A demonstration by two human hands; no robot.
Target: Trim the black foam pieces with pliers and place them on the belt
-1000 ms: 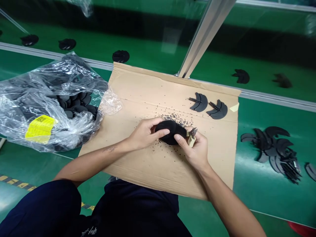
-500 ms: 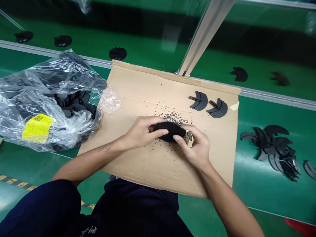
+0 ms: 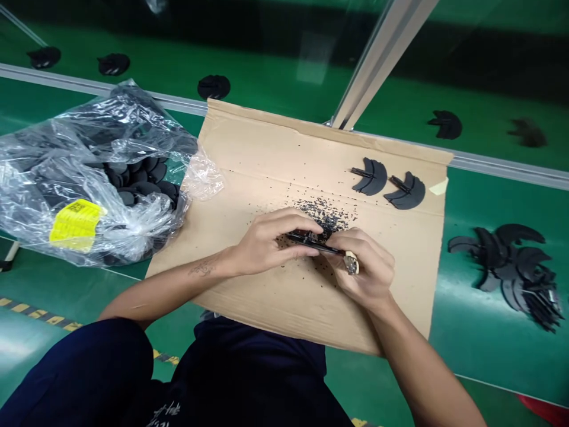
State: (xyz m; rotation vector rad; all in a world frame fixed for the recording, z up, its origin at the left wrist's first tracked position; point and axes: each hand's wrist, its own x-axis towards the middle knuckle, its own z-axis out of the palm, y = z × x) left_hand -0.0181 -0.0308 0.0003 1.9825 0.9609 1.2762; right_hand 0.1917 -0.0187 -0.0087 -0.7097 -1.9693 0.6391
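My left hand (image 3: 271, 240) pinches a black plastic part (image 3: 306, 239) between thumb and fingers. The part is turned so its thin edge faces me. My right hand (image 3: 367, 264) is closed at the part's right end, wrapped round a small tool with a cream and metal end (image 3: 351, 263); its working end is hidden by the fingers. Just beyond the hands, small black scraps (image 3: 326, 213) lie scattered over a cardboard sheet (image 3: 275, 308). Two black curved parts with stems, a left one (image 3: 371, 177) and a right one (image 3: 406, 191), rest on the sheet's far right.
A clear plastic bag (image 3: 80, 154) of black discs, with a yellow label (image 3: 76, 225), lies at the left. A pile of black curved parts (image 3: 507, 261) is on the green surface at the right. A metal-framed glass panel (image 3: 382, 65) stands along the back.
The black part has been turned from its broad face to its thin edge. My right hand has rolled with the tool, and the view has shifted slightly.
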